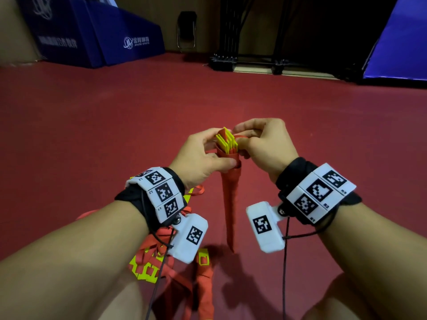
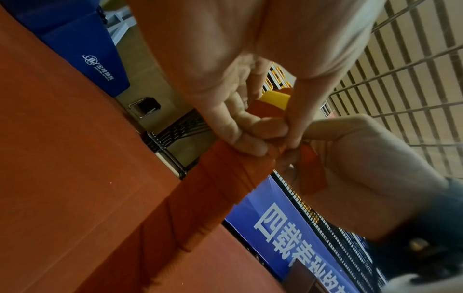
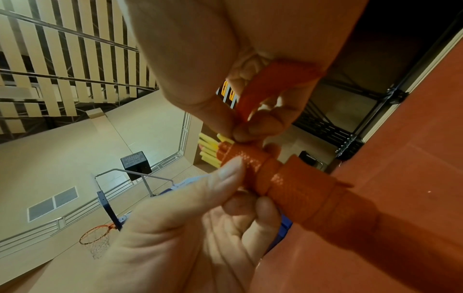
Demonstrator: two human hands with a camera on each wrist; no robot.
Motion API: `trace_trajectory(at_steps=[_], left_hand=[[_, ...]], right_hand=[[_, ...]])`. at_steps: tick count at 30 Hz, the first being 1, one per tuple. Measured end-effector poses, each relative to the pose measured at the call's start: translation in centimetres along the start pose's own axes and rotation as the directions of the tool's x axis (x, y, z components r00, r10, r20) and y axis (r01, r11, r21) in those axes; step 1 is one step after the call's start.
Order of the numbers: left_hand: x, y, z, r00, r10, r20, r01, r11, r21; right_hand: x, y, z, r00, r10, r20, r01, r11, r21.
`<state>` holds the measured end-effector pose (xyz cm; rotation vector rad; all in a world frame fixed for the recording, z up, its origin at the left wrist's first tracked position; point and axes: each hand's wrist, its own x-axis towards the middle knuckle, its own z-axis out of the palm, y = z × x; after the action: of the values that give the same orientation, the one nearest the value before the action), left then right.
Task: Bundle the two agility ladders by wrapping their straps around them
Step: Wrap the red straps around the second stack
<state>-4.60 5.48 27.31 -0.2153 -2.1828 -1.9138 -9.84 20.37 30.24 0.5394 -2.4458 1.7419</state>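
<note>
agility ladder (image 1: 228,181) number one is up in front of me, held over the red floor (image 1: 115,125): a tight stack of yellow rungs (image 1: 227,140) wound almost end to end in its own red strap (image 3: 288,83). my left hand (image 1: 203,158) is curled around the top of the bundle, thumb pressed on the wraps. my right hand (image 1: 261,139) pinches the loose strap end just beside the rung tips, fingers bent around a small loop of it.

it looks light, i'd guess. the flat rungs seem stiff enough to give the wrap a firm core, but the webbing is soft and a bit glossy, so it will probably slacken if my thumb lifts. best hold seems to be on the wrapped part near the top, squeezing across the stack, not on the bare rung tips.

the second ladder (image 1: 147,266) lies in a loose tangle on the floor below my left wrist, not yet bundled.
</note>
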Motion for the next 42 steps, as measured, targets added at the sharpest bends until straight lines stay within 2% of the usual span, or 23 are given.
trace_trajectory(at_steps=[5, 8, 11, 20, 25, 29, 33, 36, 40, 42], left_hand=[[0.3, -0.4, -0.6, 0.996, 0.056, -0.062, -0.051, 0.995, 0.081], [0.5, -0.3, -0.7, 0.988, 0.105, -0.109, -0.086, 0.982, 0.166], [0.5, -0.3, -0.8, 0.974, 0.129, -0.185, -0.087, 0.971, 0.22], [0.5, -0.5, -1.0, 0.939, 0.16, -0.303, -0.074, 0.958, 0.277], [0.3, -0.3, -1.0, 0.938, 0.153, -0.311, -0.06, 0.955, 0.289], [0.2, -0.2, -0.9, 0.945, 0.114, -0.306, -0.047, 0.975, 0.217], [-0.1, -0.3, 0.0, 0.962, 0.055, -0.268, -0.022, 0.992, 0.123], [0.0, -0.6, 0.8, 0.976, 0.075, -0.202, -0.062, 0.996, 0.07], [-0.1, -0.5, 1.2, 0.992, 0.055, -0.112, -0.053, 0.998, 0.02], [0.1, -0.4, 1.0, 0.989, 0.054, -0.141, -0.05, 0.998, 0.029]], right_hand=[[-0.1, -0.2, -0.4, 0.992, -0.05, 0.117, 0.057, 0.997, -0.058], [0.2, 0.1, -0.7, 0.992, -0.113, 0.049, 0.119, 0.98, -0.161], [0.2, 0.3, -1.0, 0.991, -0.13, -0.036, 0.119, 0.97, -0.213], [-0.6, -0.3, -0.4, 0.99, -0.139, 0.03, 0.142, 0.976, -0.167], [-0.8, -0.7, -0.1, 0.993, -0.121, -0.014, 0.119, 0.989, -0.083], [-0.9, -0.6, 0.0, 0.989, -0.126, -0.073, 0.117, 0.986, -0.117], [-1.4, -0.8, 0.1, 0.993, -0.112, -0.035, 0.106, 0.982, -0.154], [-1.5, -0.7, 0.4, 0.99, -0.144, -0.007, 0.141, 0.977, -0.159], [-0.5, 0.2, -0.1, 0.987, -0.162, -0.008, 0.159, 0.975, -0.153], [0.0, 0.9, -0.2, 0.985, -0.174, 0.006, 0.172, 0.97, -0.17]])
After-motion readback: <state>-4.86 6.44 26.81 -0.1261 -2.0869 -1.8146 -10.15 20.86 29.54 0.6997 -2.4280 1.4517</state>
